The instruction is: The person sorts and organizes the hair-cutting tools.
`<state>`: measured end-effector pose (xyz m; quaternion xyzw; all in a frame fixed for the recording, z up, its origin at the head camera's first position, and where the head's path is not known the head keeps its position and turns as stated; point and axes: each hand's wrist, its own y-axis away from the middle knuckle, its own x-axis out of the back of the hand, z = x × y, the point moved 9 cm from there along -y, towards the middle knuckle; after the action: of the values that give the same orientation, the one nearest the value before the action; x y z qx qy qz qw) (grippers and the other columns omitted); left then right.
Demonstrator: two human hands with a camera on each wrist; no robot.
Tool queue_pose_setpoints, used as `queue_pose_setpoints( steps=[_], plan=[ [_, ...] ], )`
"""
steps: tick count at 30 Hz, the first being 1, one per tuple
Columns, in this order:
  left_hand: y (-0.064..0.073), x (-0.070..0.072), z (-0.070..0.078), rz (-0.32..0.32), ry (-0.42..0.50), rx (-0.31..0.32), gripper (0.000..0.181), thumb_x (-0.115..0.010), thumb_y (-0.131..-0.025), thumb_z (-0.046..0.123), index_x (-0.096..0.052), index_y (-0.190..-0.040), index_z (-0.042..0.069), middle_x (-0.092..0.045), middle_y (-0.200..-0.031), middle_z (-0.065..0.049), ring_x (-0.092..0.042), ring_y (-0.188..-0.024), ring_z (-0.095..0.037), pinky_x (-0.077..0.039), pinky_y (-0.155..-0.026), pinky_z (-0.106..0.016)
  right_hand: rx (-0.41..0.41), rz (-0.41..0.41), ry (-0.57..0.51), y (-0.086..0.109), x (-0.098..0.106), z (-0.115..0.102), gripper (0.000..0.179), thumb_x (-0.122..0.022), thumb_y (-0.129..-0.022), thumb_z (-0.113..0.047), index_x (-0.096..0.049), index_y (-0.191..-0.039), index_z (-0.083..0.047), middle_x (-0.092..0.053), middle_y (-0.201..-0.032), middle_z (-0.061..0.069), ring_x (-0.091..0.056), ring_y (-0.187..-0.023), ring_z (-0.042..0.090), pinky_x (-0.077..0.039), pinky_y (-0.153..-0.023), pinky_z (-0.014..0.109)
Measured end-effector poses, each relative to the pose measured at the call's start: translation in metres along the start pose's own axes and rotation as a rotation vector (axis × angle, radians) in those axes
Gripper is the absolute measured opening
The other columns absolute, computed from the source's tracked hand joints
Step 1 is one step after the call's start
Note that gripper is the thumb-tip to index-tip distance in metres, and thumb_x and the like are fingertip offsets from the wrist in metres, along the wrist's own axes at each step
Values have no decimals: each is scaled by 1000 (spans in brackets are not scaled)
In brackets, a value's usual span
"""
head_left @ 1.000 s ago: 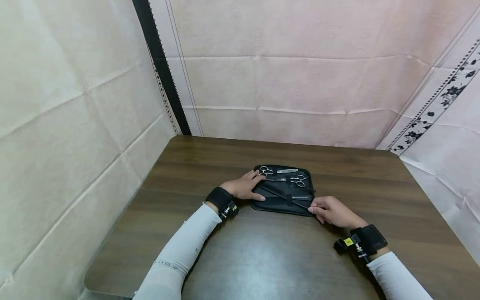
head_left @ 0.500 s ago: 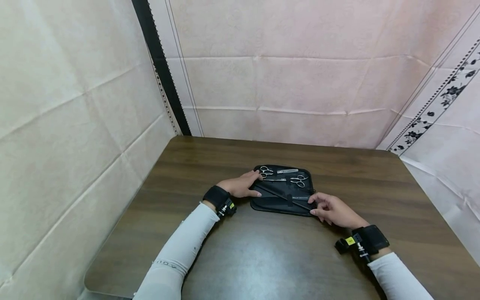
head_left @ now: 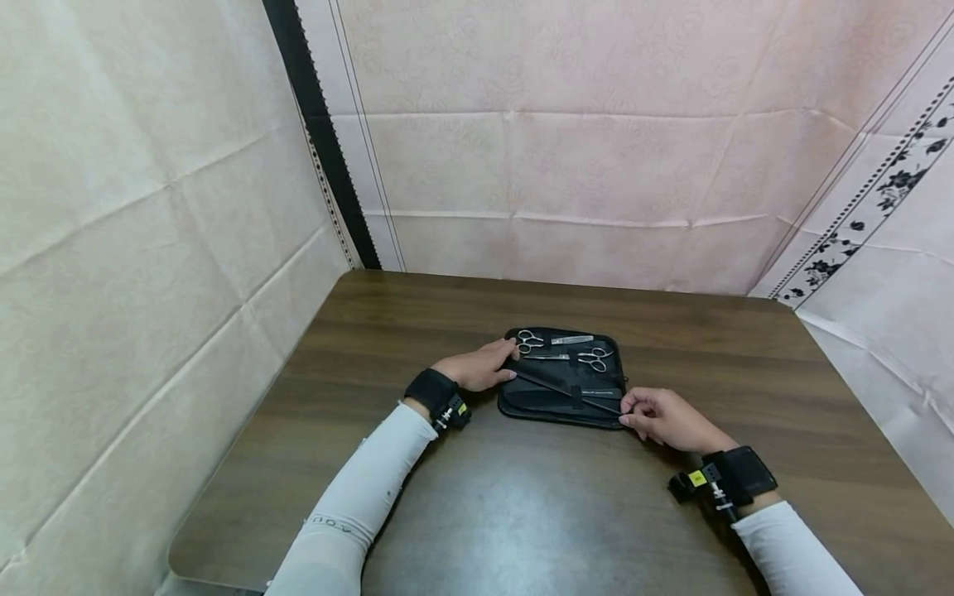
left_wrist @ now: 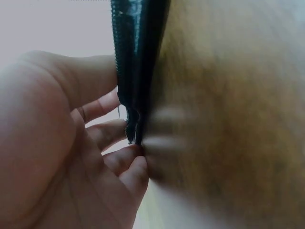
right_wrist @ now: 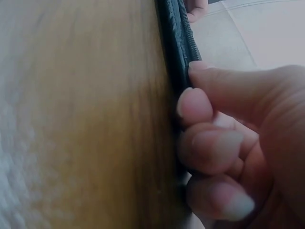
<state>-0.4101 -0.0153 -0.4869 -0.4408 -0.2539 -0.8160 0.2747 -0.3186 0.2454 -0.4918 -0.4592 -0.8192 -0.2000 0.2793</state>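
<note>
Two hands [head_left: 477, 368] [head_left: 666, 419], one case [head_left: 537, 406], two pairs of scissors [head_left: 571, 339] [head_left: 551, 358], two wristbands [head_left: 431, 391] [head_left: 748, 475], two sleeves [head_left: 365, 497] [head_left: 793, 550], one table [head_left: 522, 513]

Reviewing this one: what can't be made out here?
- Head: any marking on the scissors; too small.
- Head: part of the left edge of the case; the left hand covers it.
- Left wrist: the case's contents; it is seen edge-on.
- Left wrist: the table's grain; blurred.
- Right wrist: most of the left hand; cut off by the top edge.
</note>
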Motion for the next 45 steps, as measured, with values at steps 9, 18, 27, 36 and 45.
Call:
queue_pose_setpoints(
  steps=[9,18,27,36,45],
  plan=[
    [-2,4,10,69,-89,-49,28,-52,-110,23,-48,-133,9,-54,-137,-10,-54,-122,-19,-47,-107,-36,27,-14,-16,0,-2,-2,13,-62,-105,-19,-58,-106,-6,-59,-69,0,-50,-53,8,-45,-49,26],
    [-4,7,12,113,-160,-71,26,-51,-111,24,-53,-133,11,-56,-139,-10,-60,-120,-18,-50,-105,-33,95,11,-31,-2,0,0,12,-61,-106,-18,-57,-103,-7,-63,-67,3,-50,-49,8,-47,-45,28],
    [-4,7,14,93,-146,-82,31,-56,-109,27,-59,-137,15,-49,-152,-11,-55,-135,-20,-48,-111,-35,117,12,-36,-3,0,-1,12,-58,-107,-18,-57,-103,-7,-63,-67,4,-49,-48,9,-46,-44,28],
    [-6,6,15,127,-117,-42,27,-59,-107,25,-62,-133,16,-51,-151,-12,-53,-137,-24,-47,-113,-39,108,21,-21,-3,-1,-1,9,-58,-107,-20,-57,-104,-12,-61,-67,2,-50,-50,8,-46,-45,28],
    [-8,4,18,137,-130,-37,25,-61,-106,28,-63,-129,19,-51,-150,-11,-51,-136,-27,-47,-111,-42,87,20,-11,-3,-1,0,9,-58,-107,-21,-57,-103,-13,-61,-67,2,-50,-50,9,-46,-45,27]
  ],
)
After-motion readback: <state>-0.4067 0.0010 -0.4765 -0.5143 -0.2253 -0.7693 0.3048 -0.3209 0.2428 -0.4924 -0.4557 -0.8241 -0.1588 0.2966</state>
